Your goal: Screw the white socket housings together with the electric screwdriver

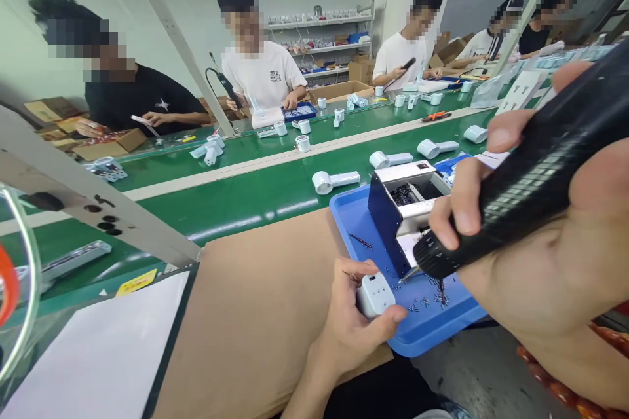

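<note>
My left hand [344, 321] holds a small white plastic part [376, 295] with its end face and small holes turned up. My right hand [535, 262] is wrapped round a black electric screwdriver [531, 163], its tip pointing down and left, a little right of the white part and apart from it. Under the tip lies a blue tray [422, 338] with many loose small screws [425, 304]. In the tray stands a dark blue and white box-shaped device [388, 222] with an open top, partly hidden by the screwdriver.
Brown cardboard [255, 288] covers the bench, with a white sheet [103, 347] at left. Beyond runs a green conveyor [255, 193] carrying several white parts [334, 181]. A metal post [93, 190] rises at left. Several people work across the line.
</note>
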`<state>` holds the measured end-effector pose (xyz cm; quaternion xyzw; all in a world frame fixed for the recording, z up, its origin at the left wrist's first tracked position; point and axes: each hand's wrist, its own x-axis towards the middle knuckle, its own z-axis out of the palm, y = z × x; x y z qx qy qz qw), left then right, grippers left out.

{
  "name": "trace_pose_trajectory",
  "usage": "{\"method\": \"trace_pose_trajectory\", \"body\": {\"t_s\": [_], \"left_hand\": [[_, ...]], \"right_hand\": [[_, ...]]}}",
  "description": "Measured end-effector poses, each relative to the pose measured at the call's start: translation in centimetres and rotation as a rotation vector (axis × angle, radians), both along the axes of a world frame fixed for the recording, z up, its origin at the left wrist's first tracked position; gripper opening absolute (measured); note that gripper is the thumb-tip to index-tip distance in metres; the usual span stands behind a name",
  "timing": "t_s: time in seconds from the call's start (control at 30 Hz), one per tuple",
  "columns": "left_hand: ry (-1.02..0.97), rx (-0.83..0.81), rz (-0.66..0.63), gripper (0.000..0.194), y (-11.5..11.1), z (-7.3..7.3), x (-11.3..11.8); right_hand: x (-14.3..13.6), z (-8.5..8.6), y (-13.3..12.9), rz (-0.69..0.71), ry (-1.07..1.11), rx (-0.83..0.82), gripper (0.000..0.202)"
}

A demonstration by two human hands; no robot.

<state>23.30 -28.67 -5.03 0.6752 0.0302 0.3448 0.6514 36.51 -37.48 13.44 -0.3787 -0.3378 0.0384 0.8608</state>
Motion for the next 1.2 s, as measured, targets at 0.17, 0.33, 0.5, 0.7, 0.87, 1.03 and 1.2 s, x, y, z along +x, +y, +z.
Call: {"method": "trace_pose_trajectory", "body": {"t_s": [0.17, 0.33, 0.5, 0.7, 0.87, 1.03, 1.2], "left_hand": [[0.037, -0.002, 0.018, 0.060, 0.0, 0.0, -0.1], [0.076, -0.035, 0.011, 0.065, -0.1, -0.1, 0.0], [0.053, 0.002, 0.049, 0.064, -0.2, -0.5, -0.1], [0.058, 0.067, 0.102, 0.063, -0.2, -1.4, -0.4], [0.004, 0.080, 0.106, 0.056, -0.1, -0.8, -0.3], [-0.048, 0.094, 0.116, 0.046, 0.0, 0.3, 0.0], [0.000, 0.080, 0.110, 0.046, 0.5, 0.4, -0.4]], "right_hand": [[-1.2, -0.4, 1.0, 0.185, -0.040, -0.015, 0.023], [-1.6, -1.1, 1.7, 0.111, 0.021, -0.105, 0.043], [-2.1, 0.0, 1.9, 0.087, 0.066, -0.223, 0.058], [-0.6, -1.2, 0.7, 0.223, -0.067, -0.268, 0.057], [-1.4, -0.9, 1.1, 0.266, 0.018, -0.223, 0.046], [-2.2, -0.9, 1.5, 0.261, -0.001, -0.099, 0.032], [-1.4, -2.9, 0.6, 0.242, -0.108, -0.005, 0.019]]}}
